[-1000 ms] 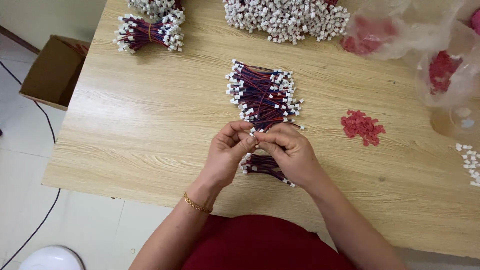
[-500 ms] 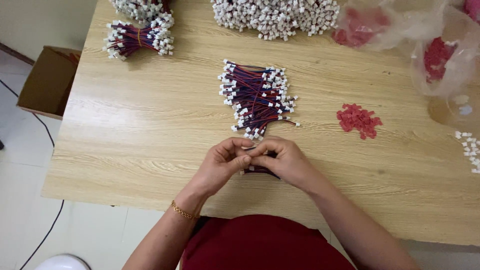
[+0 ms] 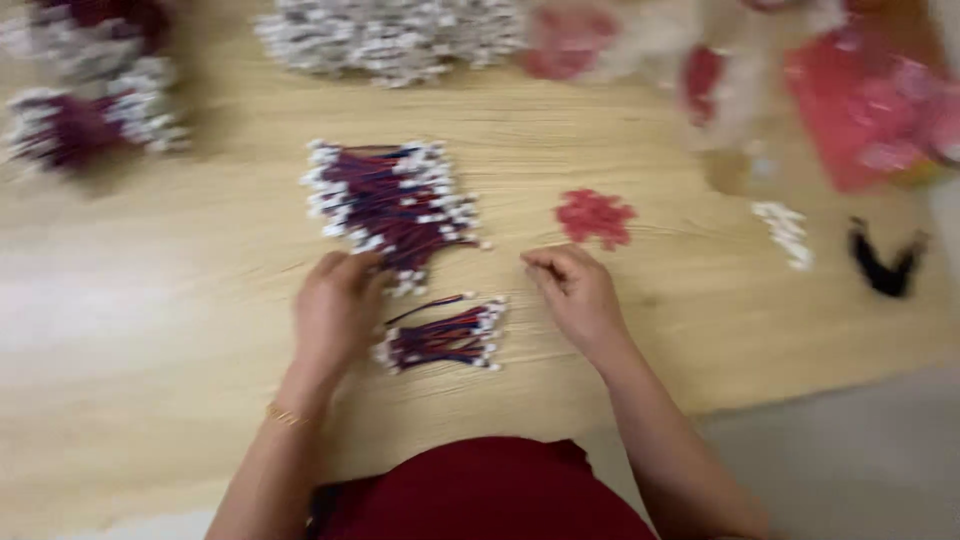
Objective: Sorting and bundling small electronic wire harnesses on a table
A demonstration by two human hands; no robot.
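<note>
A pale wood-grain table (image 3: 180,330) fills the view. At its centre lies a big heap of red-blue wire leads with white plugs (image 3: 392,205). At six o'clock from it sits a smaller bundle (image 3: 445,338). The left hand (image 3: 338,310), fingers curled, touches the heap's lower edge. The right hand (image 3: 575,295), loosely closed and holding nothing visible, rests at four o'clock, just below small red bits (image 3: 595,217).

Two hands (image 3: 340,310), four wire bundles (image 3: 392,205), one red pile (image 3: 594,216).
</note>
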